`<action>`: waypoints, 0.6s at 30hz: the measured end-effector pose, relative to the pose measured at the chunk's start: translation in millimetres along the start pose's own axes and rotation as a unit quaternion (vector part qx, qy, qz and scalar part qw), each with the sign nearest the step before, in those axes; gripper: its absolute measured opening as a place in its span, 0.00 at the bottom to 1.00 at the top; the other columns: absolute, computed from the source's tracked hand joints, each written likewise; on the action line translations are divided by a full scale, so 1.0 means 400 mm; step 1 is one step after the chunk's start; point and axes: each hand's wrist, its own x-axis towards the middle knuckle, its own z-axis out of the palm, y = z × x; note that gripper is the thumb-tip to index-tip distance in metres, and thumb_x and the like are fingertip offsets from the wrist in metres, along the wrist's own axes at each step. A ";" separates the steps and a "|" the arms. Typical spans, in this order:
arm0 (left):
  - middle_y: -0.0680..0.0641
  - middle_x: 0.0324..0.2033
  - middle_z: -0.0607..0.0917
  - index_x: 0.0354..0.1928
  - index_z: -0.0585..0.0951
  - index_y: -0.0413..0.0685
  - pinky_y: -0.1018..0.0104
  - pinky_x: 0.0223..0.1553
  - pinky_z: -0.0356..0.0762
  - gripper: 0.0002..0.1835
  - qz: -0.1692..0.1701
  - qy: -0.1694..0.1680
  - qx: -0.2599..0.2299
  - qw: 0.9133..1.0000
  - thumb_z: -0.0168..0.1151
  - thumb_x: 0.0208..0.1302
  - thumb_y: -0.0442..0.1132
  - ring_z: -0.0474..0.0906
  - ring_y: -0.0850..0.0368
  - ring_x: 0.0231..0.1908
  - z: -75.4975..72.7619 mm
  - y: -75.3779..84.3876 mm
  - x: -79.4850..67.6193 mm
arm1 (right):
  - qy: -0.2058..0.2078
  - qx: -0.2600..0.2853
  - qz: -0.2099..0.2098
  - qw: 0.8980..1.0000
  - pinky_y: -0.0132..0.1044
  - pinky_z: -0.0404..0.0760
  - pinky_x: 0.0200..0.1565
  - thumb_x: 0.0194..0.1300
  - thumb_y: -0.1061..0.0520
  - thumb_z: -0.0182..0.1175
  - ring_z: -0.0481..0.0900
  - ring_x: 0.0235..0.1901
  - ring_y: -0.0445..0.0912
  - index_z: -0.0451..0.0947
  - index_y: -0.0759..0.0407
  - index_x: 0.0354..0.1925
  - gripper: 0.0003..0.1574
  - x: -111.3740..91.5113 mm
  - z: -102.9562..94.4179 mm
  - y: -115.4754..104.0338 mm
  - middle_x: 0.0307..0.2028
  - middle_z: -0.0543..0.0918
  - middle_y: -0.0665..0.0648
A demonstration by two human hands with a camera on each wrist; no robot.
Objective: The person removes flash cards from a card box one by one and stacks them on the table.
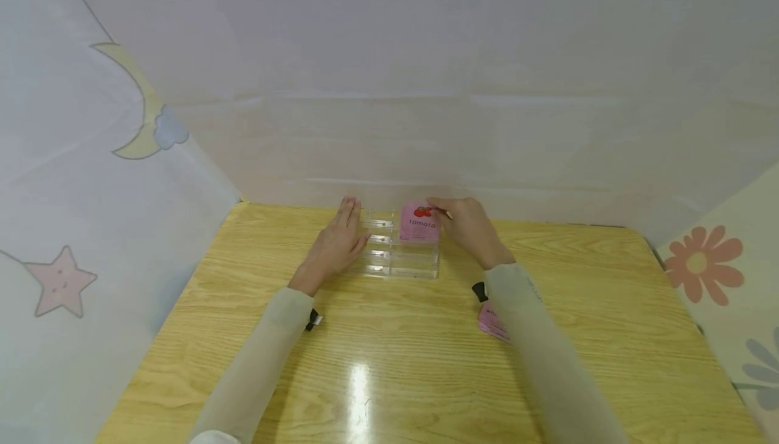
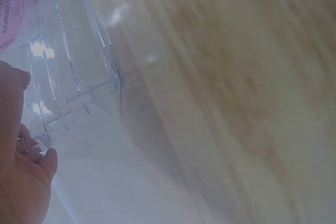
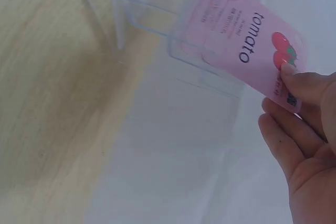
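A clear stepped plastic card rack stands at the back of the table. My left hand holds its left side, the thumb over the tiers and the fingers along the outside. In the left wrist view, the fingertips lie by the rack's side edge. My right hand pinches the upper right corner of a pink card between thumb and fingers. The card bears the word "tomato" and a picture of red tomatoes. Its lower part is behind the clear front of an upper right tier.
More pink cards lie on the wooden table, partly hidden under the right forearm. A pale wall covering rises directly behind the rack. Side panels with printed shapes flank the table.
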 end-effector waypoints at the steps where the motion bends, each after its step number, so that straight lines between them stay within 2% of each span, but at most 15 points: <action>1: 0.30 0.82 0.52 0.82 0.47 0.30 0.51 0.69 0.78 0.42 0.000 0.001 0.000 1.000 0.46 0.84 0.53 0.44 0.39 0.84 0.001 0.000 0.000 | -0.003 0.007 0.000 1.000 0.34 0.69 0.29 0.75 0.61 0.63 0.71 0.25 0.44 0.83 0.61 0.64 0.21 -0.003 -0.009 0.002 0.52 0.91 0.63; 4: 0.30 0.82 0.53 0.82 0.48 0.30 0.50 0.71 0.76 0.42 0.003 0.005 0.000 1.000 0.47 0.84 0.53 0.45 0.39 0.84 0.005 -0.001 0.002 | -0.015 0.040 0.008 0.999 0.35 0.71 0.32 0.77 0.62 0.61 0.75 0.30 0.45 0.84 0.58 0.64 0.21 -0.020 -0.041 0.004 0.56 0.90 0.62; 7: 0.30 0.82 0.52 0.82 0.47 0.29 0.50 0.73 0.73 0.42 0.005 0.003 0.001 1.000 0.45 0.84 0.53 0.44 0.38 0.84 0.007 -0.004 0.004 | -0.019 0.079 0.035 0.996 0.36 0.72 0.31 0.78 0.61 0.60 0.75 0.29 0.46 0.84 0.54 0.64 0.20 -0.040 -0.074 0.005 0.59 0.88 0.62; 10: 0.30 0.82 0.52 0.82 0.47 0.30 0.49 0.75 0.72 0.41 0.003 -0.002 0.001 1.000 0.45 0.84 0.54 0.44 0.39 0.84 0.006 -0.006 0.002 | -0.001 0.108 0.051 0.993 0.34 0.69 0.24 0.77 0.60 0.61 0.67 0.20 0.43 0.85 0.52 0.63 0.20 -0.065 -0.103 0.007 0.59 0.88 0.62; 13: 0.30 0.83 0.51 0.82 0.47 0.30 0.50 0.73 0.75 0.42 -0.002 -0.006 0.000 1.000 0.45 0.84 0.54 0.44 0.39 0.85 0.005 -0.005 -0.002 | 0.018 0.128 0.067 0.989 0.31 0.62 0.18 0.77 0.58 0.61 0.59 0.16 0.40 0.86 0.51 0.61 0.18 -0.095 -0.128 0.017 0.57 0.89 0.63; 18: 0.30 0.83 0.51 0.82 0.47 0.30 0.53 0.65 0.83 0.42 -0.002 -0.006 0.009 1.000 0.45 0.84 0.54 0.44 0.39 0.84 0.005 -0.002 -0.004 | 0.033 0.146 0.102 0.983 0.31 0.60 0.16 0.78 0.53 0.62 0.64 0.17 0.38 0.87 0.54 0.60 0.18 -0.162 -0.160 0.036 0.51 0.92 0.63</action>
